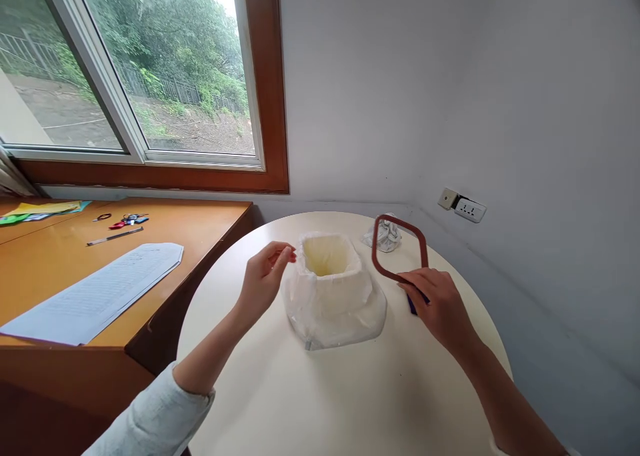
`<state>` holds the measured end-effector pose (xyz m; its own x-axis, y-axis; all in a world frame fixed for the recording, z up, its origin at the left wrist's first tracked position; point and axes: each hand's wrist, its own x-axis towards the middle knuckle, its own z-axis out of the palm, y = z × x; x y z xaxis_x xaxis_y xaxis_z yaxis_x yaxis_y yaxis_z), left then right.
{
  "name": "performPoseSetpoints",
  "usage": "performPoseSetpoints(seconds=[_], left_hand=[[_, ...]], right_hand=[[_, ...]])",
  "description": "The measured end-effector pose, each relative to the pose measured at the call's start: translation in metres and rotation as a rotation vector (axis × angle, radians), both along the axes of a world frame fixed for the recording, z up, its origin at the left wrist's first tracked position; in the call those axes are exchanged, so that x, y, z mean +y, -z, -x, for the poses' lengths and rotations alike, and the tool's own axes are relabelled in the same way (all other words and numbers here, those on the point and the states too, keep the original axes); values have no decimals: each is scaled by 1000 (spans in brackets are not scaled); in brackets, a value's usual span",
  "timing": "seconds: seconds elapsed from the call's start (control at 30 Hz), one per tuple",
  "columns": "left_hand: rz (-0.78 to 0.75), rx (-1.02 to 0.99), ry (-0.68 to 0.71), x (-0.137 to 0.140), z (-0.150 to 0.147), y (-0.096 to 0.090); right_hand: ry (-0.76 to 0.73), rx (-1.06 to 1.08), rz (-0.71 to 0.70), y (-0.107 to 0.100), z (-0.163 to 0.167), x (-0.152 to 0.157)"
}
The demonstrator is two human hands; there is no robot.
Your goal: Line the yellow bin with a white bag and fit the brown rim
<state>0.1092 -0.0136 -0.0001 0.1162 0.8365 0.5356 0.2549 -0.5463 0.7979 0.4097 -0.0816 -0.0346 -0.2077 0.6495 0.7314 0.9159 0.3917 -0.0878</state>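
A small bin (327, 259) stands on the round table, lined with a translucent white plastic bag (333, 309). The bag folds over its rim and spreads around its base. My left hand (265, 276) is just left of the rim, thumb and fingertips drawn together, with nothing visible between them. My right hand (437, 303) grips a brown, rounded-square ring (375, 243) by its lower edge, raised to the right of the bin. A dark blue object (412, 306), partly hidden, shows beneath that hand. Behind the ring lies a crumpled whitish plastic bag (387, 236).
The round cream table (240, 389) meets the wall, where a power socket (470, 209) sits at right. Left of it, a wooden desk (210, 223) holds papers (100, 289), a pen (115, 237), keys (133, 220) and coloured sheets (45, 207) beneath a window.
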Motion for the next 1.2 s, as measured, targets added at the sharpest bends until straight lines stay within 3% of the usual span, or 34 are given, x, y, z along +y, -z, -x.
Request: performPoseSetpoints(seconds=[0.13, 0.23, 0.43, 0.6, 0.73, 0.97, 1.2], left_hand=[[121, -8, 178, -12, -23, -15], [176, 5, 210, -14, -33, -15], [155, 95, 123, -7, -30, -12], [65, 219, 0, 4, -27, -14], [104, 352, -95, 15, -30, -13], [158, 408, -100, 28, -28, -4], [192, 425, -78, 29, -24, 3]], right_hand=[[-86, -83, -102, -21, 37, 6], [-149, -130, -105, -28, 57, 9], [-200, -112, -108, -24, 72, 18], [-112, 7, -83, -19, 76, 28], [-80, 92, -23, -13, 77, 37], [-81, 247, 97, -2, 75, 48], [-161, 331, 153, -5, 76, 46]])
